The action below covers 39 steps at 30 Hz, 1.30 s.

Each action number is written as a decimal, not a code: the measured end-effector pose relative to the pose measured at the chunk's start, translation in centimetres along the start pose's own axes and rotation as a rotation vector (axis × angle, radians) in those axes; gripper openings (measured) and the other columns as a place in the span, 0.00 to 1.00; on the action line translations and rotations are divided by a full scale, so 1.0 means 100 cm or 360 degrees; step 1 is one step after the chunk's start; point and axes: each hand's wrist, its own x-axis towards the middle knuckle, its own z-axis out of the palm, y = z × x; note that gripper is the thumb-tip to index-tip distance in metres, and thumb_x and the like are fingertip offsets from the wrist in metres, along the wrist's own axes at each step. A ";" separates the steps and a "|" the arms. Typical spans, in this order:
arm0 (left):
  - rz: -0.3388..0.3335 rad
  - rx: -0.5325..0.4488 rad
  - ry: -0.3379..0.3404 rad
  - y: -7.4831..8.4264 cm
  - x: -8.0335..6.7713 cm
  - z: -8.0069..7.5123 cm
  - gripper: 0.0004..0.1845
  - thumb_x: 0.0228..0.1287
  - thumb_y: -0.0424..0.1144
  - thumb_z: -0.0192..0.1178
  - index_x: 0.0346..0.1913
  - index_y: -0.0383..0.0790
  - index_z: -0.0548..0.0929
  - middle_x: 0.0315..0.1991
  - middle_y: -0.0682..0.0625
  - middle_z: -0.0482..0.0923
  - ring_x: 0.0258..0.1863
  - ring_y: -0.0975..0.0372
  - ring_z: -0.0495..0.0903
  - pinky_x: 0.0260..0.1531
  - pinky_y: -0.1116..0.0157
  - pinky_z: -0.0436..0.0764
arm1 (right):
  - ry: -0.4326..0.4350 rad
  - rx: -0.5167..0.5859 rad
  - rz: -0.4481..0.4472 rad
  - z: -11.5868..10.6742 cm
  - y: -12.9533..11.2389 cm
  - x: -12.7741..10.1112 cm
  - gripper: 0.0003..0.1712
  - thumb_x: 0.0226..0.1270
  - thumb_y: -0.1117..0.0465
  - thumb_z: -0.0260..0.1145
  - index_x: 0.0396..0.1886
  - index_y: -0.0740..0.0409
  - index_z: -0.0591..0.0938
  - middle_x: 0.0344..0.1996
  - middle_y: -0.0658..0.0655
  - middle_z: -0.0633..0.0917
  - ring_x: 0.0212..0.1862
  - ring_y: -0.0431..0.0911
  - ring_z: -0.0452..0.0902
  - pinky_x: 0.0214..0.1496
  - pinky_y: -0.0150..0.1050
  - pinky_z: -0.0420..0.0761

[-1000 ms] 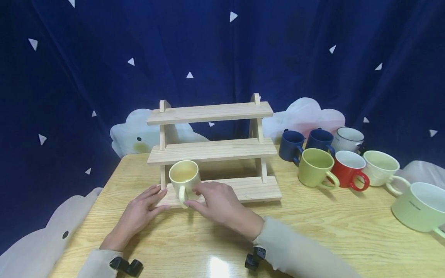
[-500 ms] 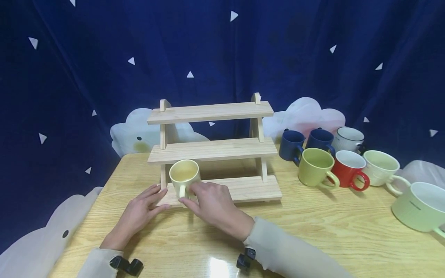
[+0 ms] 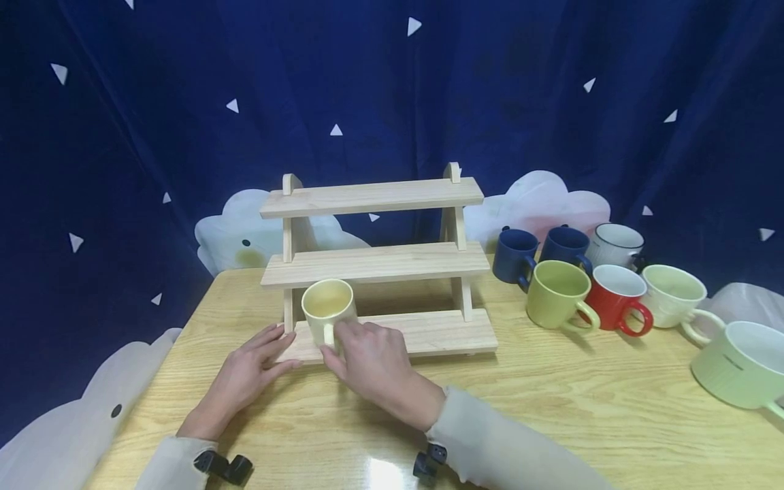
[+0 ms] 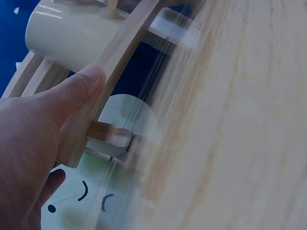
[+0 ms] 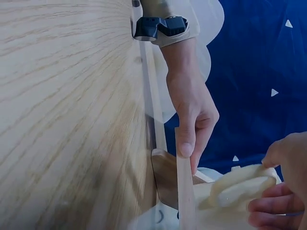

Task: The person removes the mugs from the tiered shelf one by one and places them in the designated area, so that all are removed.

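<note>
A pale yellow mug [image 3: 329, 305] stands at the left end of the bottom shelf [image 3: 441, 330] of a three-tier wooden rack [image 3: 373, 197]. My right hand [image 3: 335, 342] pinches its handle, which faces me; in the right wrist view my fingers [image 5: 271, 206] curl round the handle [image 5: 237, 189]. My left hand [image 3: 283, 348] lies flat on the table with straight fingers against the shelf's left front corner. In the left wrist view my thumb [image 4: 81, 86] presses the shelf's edge [image 4: 120, 62] just below the mug [image 4: 72, 36].
Several mugs stand on the table [image 3: 551, 408] right of the rack: two navy [image 3: 513, 253], a white [image 3: 615, 245], an olive [image 3: 554, 294], a red [image 3: 612, 296], a cream [image 3: 674, 292] and a large pale green one [image 3: 738, 364]. A dark blue curtain hangs behind.
My right hand has slid left and closed on the handle. The mug has turned so its handle faces me and sits slightly further back. The left hand has stayed put.
</note>
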 end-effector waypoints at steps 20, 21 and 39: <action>-0.0033 0.0001 -0.0049 0.002 0.002 -0.001 0.32 0.56 0.53 0.70 0.61 0.40 0.81 0.63 0.39 0.74 0.64 0.45 0.70 0.60 0.44 0.71 | -0.0223 0.0373 0.0360 -0.006 0.032 -0.010 0.09 0.65 0.56 0.60 0.39 0.56 0.81 0.16 0.45 0.76 0.18 0.38 0.67 0.18 0.32 0.69; -0.0036 0.0001 -0.0052 0.002 0.002 -0.001 0.32 0.56 0.53 0.70 0.61 0.40 0.81 0.63 0.39 0.74 0.64 0.45 0.70 0.60 0.44 0.71 | -0.0257 0.0433 0.0397 -0.007 0.033 -0.010 0.10 0.67 0.56 0.60 0.40 0.56 0.81 0.17 0.45 0.76 0.18 0.38 0.67 0.20 0.33 0.69; -0.0020 0.0001 -0.0028 0.001 0.001 -0.001 0.32 0.55 0.52 0.71 0.60 0.40 0.81 0.62 0.40 0.75 0.64 0.45 0.71 0.59 0.44 0.72 | -0.0475 0.0899 0.0715 -0.017 0.044 -0.008 0.11 0.75 0.51 0.59 0.43 0.52 0.81 0.22 0.43 0.77 0.24 0.39 0.71 0.27 0.34 0.73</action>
